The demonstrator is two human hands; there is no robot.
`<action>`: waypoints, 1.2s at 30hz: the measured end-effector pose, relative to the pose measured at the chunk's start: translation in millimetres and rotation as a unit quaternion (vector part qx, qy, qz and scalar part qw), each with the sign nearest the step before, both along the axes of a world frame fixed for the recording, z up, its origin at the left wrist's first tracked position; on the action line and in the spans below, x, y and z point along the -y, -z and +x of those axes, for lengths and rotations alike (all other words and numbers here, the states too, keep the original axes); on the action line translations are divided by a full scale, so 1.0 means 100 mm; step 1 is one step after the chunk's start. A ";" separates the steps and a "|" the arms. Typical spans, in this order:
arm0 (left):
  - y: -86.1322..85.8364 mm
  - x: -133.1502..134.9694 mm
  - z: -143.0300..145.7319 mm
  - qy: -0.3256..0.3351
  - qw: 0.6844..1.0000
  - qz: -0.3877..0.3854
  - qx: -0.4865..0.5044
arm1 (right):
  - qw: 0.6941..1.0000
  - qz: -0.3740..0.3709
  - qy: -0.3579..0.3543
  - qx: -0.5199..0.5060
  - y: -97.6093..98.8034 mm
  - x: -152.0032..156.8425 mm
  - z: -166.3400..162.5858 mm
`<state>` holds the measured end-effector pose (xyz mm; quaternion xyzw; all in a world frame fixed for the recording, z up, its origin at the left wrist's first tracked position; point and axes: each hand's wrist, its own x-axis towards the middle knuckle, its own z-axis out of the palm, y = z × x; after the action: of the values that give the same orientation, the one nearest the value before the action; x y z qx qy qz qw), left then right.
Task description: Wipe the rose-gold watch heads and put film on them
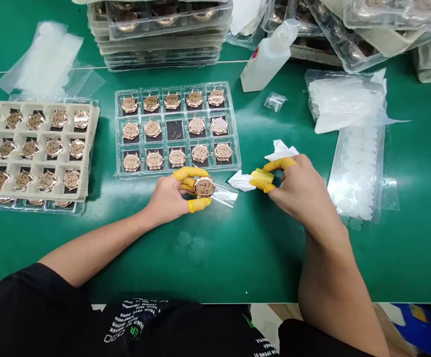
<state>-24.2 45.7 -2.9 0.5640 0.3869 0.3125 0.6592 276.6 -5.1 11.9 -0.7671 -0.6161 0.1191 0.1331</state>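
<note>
My left hand [169, 196] pinches a round rose-gold watch case [204, 187] between yellow finger cots, its back facing up. A strip of transparent film [225, 196] trails from the case to the right. My right hand [299, 191] grips a small yellow sponge [262, 177] between cot-covered fingers. A crumpled white wipe [241, 181] sticks out left of the sponge, and another white piece [280, 150] lies beyond it, near my right fingers. Just above my left hand sits a transparent tray [177, 173] of similar watch cases, with one dark cell [174, 130] holding no case.
A beige pulp tray [89, 119] of watch cases sits on the green mat [238, 258] at left. Stacked trays [163, 49] stand behind, beside a white spray bottle [269, 59]. Bags of white film discs [345, 101] lie at right.
</note>
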 end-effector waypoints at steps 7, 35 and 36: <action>-0.03 0.01 0.01 0.007 1.000 -0.009 -0.009 | 0.982 0.164 -0.071 -0.060 -0.29 -0.34 -0.11; -0.06 0.01 -0.03 0.032 0.996 0.006 -0.078 | 0.976 0.183 -0.117 -0.033 0.03 -1.25 -0.36; -0.06 0.01 -0.03 0.032 0.996 0.009 -0.080 | 0.971 0.192 -0.136 -0.030 0.01 -1.27 -0.33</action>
<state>-27.5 44.5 3.3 0.6051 0.4172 0.2481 0.6311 243.5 122.1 10.4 -0.6321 -0.7217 0.0385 0.2794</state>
